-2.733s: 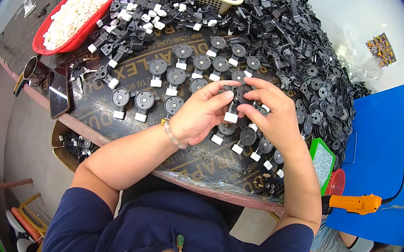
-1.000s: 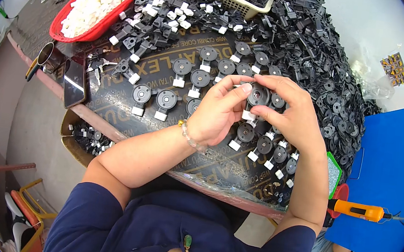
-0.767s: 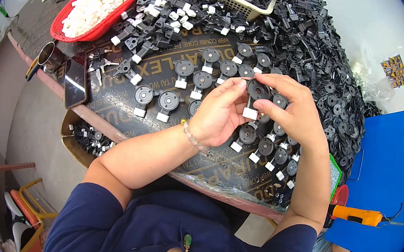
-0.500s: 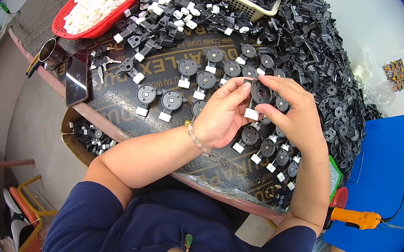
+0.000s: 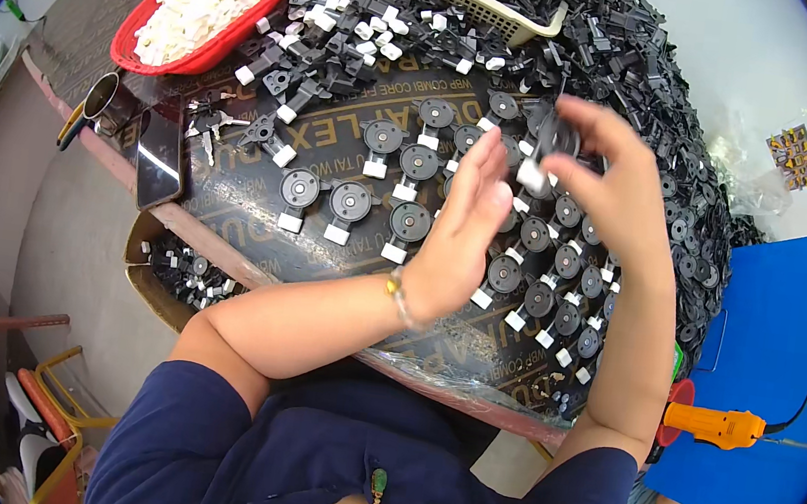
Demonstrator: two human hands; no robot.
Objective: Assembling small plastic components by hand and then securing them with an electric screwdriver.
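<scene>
My right hand (image 5: 622, 193) pinches a black round plastic part with a white tip (image 5: 555, 140) between thumb and fingers; motion blurs the part. It hangs over the far end of the rows of similar parts. My left hand (image 5: 455, 258) is apart from it, empty, fingers stretched out together and edge toward me. Around both hands lie several black discs with white tips, such as a disc part (image 5: 350, 202) left of my left hand and another (image 5: 410, 221) beside its wrist. More sit in slanting rows below my right hand.
Loose black parts form a large pile (image 5: 674, 184) at the right and back. Behind stand a red basket (image 5: 125, 45) of white pieces and a cream basket (image 5: 483, 15). A phone (image 5: 161, 162), keys (image 5: 209, 127) and a metal cup (image 5: 105, 100) lie left. An orange power screwdriver (image 5: 715, 424) is at right.
My hands have moved apart. The right hand has carried the disc part away and up; the left has let go of it and straightened its fingers.
</scene>
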